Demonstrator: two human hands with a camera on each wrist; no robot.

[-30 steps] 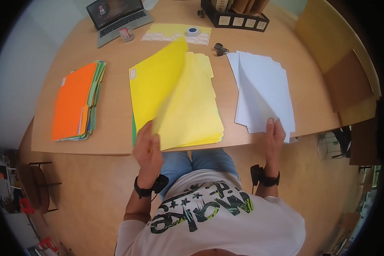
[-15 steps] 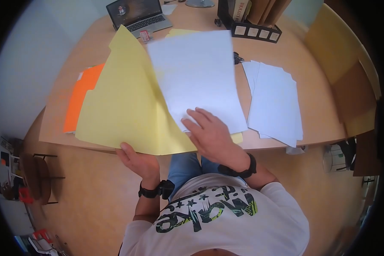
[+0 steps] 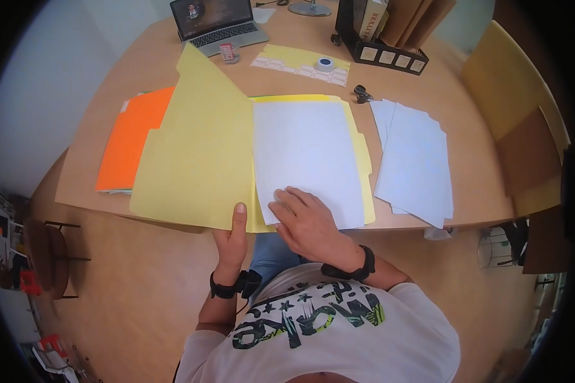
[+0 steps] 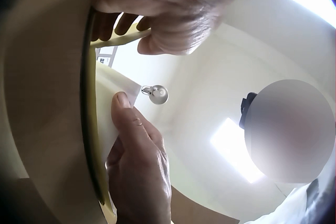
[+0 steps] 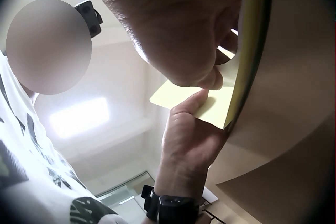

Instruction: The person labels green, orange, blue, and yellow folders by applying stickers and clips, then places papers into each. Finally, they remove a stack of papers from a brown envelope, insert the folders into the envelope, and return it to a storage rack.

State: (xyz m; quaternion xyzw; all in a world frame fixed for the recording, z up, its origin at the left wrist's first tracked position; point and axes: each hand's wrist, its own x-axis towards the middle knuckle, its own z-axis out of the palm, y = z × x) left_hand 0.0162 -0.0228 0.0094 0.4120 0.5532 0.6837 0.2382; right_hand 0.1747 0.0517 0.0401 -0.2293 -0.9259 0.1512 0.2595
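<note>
A yellow folder (image 3: 198, 147) lies opened on a stack of yellow folders, its raised left cover leaning over part of an orange folder (image 3: 137, 140). My left hand (image 3: 231, 246) grips the bottom edge of that cover, thumb on the inner face and fingers behind it. White sheets (image 3: 310, 147) lie on the folder's right half. My right hand (image 3: 310, 223) rests on their lower left corner with fingers extended. In the left wrist view, the right hand (image 4: 139, 155) shows its thumb by the folder edge; the right wrist view shows the left hand (image 5: 189, 134) at the yellow cover.
More white sheets (image 3: 415, 159) lie at the right, with black scissors (image 3: 362, 94) above them. Behind stand a laptop (image 3: 220, 29), a label sheet (image 3: 287, 60) with a tape roll (image 3: 324, 64) on it, and a black file holder (image 3: 390, 56).
The white sheets have come down from above the folder to lie flat on its right half. The left hand has shifted right along the cover, its thumb now on the inner face.
</note>
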